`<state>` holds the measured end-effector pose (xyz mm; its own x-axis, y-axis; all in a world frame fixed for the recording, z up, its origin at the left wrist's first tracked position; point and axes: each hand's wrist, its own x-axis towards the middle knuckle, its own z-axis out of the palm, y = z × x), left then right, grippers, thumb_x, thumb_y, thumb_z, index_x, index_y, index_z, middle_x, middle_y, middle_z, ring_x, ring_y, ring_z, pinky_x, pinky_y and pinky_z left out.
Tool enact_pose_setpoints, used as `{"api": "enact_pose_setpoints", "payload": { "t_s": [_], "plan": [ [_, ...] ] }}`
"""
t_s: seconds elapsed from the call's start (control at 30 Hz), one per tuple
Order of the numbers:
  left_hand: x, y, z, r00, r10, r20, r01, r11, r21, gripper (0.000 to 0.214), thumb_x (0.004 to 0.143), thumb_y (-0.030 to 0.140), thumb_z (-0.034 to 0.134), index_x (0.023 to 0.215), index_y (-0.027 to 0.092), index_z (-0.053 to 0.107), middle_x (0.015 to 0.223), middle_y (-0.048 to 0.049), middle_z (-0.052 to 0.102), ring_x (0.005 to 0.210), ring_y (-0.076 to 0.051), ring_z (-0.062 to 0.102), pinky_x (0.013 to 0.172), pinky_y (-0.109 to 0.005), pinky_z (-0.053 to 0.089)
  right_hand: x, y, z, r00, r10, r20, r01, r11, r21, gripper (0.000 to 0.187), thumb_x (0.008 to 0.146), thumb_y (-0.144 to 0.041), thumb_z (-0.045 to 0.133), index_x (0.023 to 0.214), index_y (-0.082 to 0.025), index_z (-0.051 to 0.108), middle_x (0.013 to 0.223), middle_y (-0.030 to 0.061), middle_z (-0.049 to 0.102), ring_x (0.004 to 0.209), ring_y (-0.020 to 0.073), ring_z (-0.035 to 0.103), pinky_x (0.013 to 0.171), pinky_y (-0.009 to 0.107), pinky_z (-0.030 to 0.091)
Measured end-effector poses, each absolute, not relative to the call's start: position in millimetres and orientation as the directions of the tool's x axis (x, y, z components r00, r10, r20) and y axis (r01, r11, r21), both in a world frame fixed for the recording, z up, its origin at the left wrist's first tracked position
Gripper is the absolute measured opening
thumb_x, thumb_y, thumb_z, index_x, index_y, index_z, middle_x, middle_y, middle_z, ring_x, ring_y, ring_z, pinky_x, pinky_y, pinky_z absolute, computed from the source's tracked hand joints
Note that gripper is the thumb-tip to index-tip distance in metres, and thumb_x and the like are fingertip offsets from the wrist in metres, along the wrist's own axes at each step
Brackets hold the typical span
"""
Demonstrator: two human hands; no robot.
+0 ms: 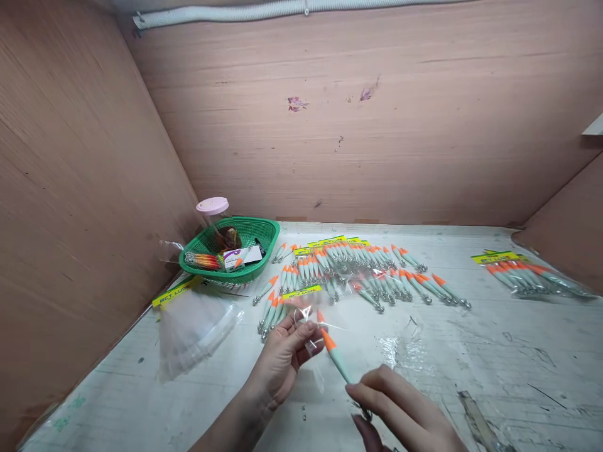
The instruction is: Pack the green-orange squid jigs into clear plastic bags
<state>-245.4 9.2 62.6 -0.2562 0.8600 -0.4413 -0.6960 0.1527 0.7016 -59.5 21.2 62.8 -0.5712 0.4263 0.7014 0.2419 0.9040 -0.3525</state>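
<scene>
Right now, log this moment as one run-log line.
left hand: holding clear bag | right hand: holding orange-tipped lure near its hooks | beyond hands: more lures, green basket

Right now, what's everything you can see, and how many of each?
Walls: three, pinkish-brown, back and sides
Pipe: one, white, top
Table: one, whitish, below
Basket: one, green, back left
Jar: one, clear with pink lid, in basket
Bundled lures: several, red-orange, in basket
Card: one, mostly white, in basket
Flat bags: several, clear with yellow tops, left
Loose lures: many, pale green and orange, middle
Packed bags: several, clear with yellow tops, middle back and far right
Held bag: one, clear with yellow top, lower middle
Held lure: one, pale green and orange, lower middle
Left hand: one, bare, lower middle, on the bag
Right hand: one, bare, lower right of middle, on the lure
</scene>
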Motion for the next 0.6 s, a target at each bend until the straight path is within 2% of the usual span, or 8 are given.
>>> {"api": "enact_pose_setpoints", "payload": {
  "t_s": [0.1,0.2,0.27,0.33,0.5,0.6],
  "plan": [
    [-240,3,61,-0.151,0.906,-0.395,-0.684,0.193,0.704,0.041,0.062,0.018,0.081,0.098,0.016,0.062,0.091,-0.0058,0.071,0.075,-0.016,0.068,0.071,-0.028,0.055,-66,29,58,-0.595,0.337,0.730,0.273,0.939,-0.211,0.027,0.085,-0.009,0.045,0.109,-0.014,0.057,0.077,0.0089,0.063,0.063,0.0135,0.061,0.055,0.021,0.050],
    [-237,-2,62,-0.058,0.935,-0.350,-0.735,0.197,0.648,0.040,0.071,0.032,0.074,0.106,0.018,0.061,0.113,-0.0111,0.066,0.083,-0.023,0.069,0.077,-0.037,0.054,-67,36,57,-0.627,0.294,0.722,0.309,0.944,-0.116,0.033,0.085,-0.007,0.046,0.117,-0.011,0.055,0.093,0.0148,0.068,0.078,0.0188,0.064,0.067,0.030,0.053],
    [-237,-4,63,-0.030,0.938,-0.346,-0.769,0.200,0.608,0.042,0.079,0.042,0.063,0.113,0.017,0.058,0.114,-0.0145,0.065,0.086,-0.027,0.069,0.079,-0.043,0.053,-65,39,56,-0.631,0.310,0.712,0.307,0.942,-0.137,0.031,0.084,-0.004,0.048,0.113,-0.011,0.056,0.102,0.0168,0.067,0.085,0.0208,0.064,0.072,0.034,0.053],
    [-237,-5,63,-0.010,0.938,-0.347,-0.785,0.208,0.584,0.045,0.085,0.045,0.054,0.119,0.016,0.054,0.110,-0.0168,0.067,0.088,-0.029,0.068,0.081,-0.046,0.052,-64,39,54,-0.617,0.321,0.719,0.300,0.940,-0.162,0.027,0.083,-0.003,0.049,0.107,-0.011,0.058,0.105,0.0174,0.067,0.085,0.0210,0.064,0.072,0.034,0.053],
    [-233,-4,58,-0.014,0.946,-0.323,-0.850,0.159,0.502,0.035,0.091,0.032,0.046,0.118,0.010,0.056,0.117,-0.0175,0.064,0.107,-0.025,0.062,0.096,-0.040,0.046,-68,37,55,-0.584,0.369,0.723,0.302,0.926,-0.229,0.030,0.086,-0.005,0.049,0.114,-0.013,0.058,0.113,0.0171,0.063,0.096,0.0206,0.063,0.076,0.032,0.054],
    [-229,-5,56,-0.011,0.956,-0.293,-0.862,0.140,0.488,0.036,0.089,0.028,0.051,0.121,0.012,0.053,0.118,-0.0162,0.064,0.108,-0.026,0.061,0.096,-0.042,0.045,-75,38,61,-0.541,0.415,0.732,0.299,0.908,-0.294,0.027,0.087,-0.005,0.048,0.110,-0.014,0.060,0.103,0.0134,0.064,0.092,0.0176,0.062,0.074,0.029,0.055]
  ]
}}
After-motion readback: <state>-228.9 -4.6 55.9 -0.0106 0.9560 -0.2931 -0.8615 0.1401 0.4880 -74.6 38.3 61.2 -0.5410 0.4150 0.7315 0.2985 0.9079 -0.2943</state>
